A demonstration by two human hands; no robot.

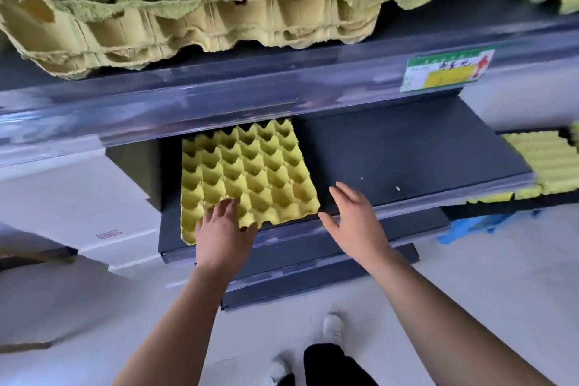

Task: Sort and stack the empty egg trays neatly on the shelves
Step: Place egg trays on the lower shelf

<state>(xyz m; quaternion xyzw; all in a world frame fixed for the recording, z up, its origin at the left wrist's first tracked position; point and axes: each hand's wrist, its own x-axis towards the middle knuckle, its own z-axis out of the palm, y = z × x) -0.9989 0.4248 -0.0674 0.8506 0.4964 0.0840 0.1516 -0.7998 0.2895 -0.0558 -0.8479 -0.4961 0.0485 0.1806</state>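
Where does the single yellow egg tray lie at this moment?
In the head view, the egg tray lies flat at the left of the dark lower shelf; the left hand touches its near edge, the right hand is beside it.

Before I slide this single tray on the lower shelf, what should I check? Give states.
1. Left hand on the tray: ok, fingers rest on its front edge.
2. Right hand free: ok, open beside the tray's front right corner, holding nothing.
3. Room on the lower shelf right of the tray: ok, no trays there.
4. Tray's rear edge: cannot tell, hidden under the upper shelf rail.
5. Upper stack neat: not ok, edges ragged and misaligned.
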